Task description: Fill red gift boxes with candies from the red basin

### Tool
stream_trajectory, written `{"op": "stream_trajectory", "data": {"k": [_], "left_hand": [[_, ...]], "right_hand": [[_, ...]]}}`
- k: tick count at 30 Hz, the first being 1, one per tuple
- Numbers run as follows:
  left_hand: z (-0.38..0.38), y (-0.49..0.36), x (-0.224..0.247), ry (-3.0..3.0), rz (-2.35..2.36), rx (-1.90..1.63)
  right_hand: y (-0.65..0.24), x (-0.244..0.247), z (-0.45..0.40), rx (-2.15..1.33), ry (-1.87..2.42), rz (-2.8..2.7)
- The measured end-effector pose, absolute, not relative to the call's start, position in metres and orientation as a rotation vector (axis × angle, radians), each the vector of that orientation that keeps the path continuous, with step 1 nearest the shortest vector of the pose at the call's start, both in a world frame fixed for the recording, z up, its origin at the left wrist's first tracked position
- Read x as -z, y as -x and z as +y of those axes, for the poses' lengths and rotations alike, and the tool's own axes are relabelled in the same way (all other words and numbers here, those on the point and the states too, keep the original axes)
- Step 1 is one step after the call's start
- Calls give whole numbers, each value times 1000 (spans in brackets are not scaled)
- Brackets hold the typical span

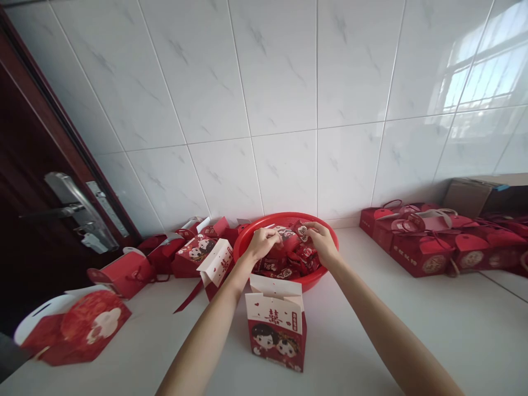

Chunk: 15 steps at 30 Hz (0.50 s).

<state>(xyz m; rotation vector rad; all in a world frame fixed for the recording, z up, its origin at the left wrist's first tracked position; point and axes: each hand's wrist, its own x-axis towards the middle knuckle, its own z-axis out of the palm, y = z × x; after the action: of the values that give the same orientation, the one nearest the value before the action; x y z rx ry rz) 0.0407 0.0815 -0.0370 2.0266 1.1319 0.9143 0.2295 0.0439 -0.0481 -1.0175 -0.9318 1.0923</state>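
Observation:
A round red plastic basket (332, 237) stands against the tiled wall and holds many red wrapped packets (305, 254). Over its left part is my left hand (264, 243), fingers closed at the edge of a red printed packet; exactly what they pinch is too small to tell. My right hand (319, 239) is over the right part, with thumb and fingertips closed on a small red packet (302, 232). Directly in front of the basket, between my forearms, an open-topped red and white box (276, 327) with two cartoon figures stands upright on the white surface (342, 341).
Several red gift boxes (124, 270) are on the left, one with a ribbon close to my left forearm. Rows of red boxes (424, 253) stand at the right, beside a cardboard box (470, 195). A dark door (37, 165) with a metal handle is far left.

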Motion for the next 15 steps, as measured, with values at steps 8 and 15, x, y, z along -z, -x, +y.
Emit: {"op": "stream_trajectory", "data": {"k": [8,15], "left_hand": [[90,-39,46,-2211,1000,-959],[99,-38,52,-2211,1134,-1054]], "right_hand": [[-229,48,43,-1098,992,-899],[-229,44,35,-1234,1001,-1220]]}}
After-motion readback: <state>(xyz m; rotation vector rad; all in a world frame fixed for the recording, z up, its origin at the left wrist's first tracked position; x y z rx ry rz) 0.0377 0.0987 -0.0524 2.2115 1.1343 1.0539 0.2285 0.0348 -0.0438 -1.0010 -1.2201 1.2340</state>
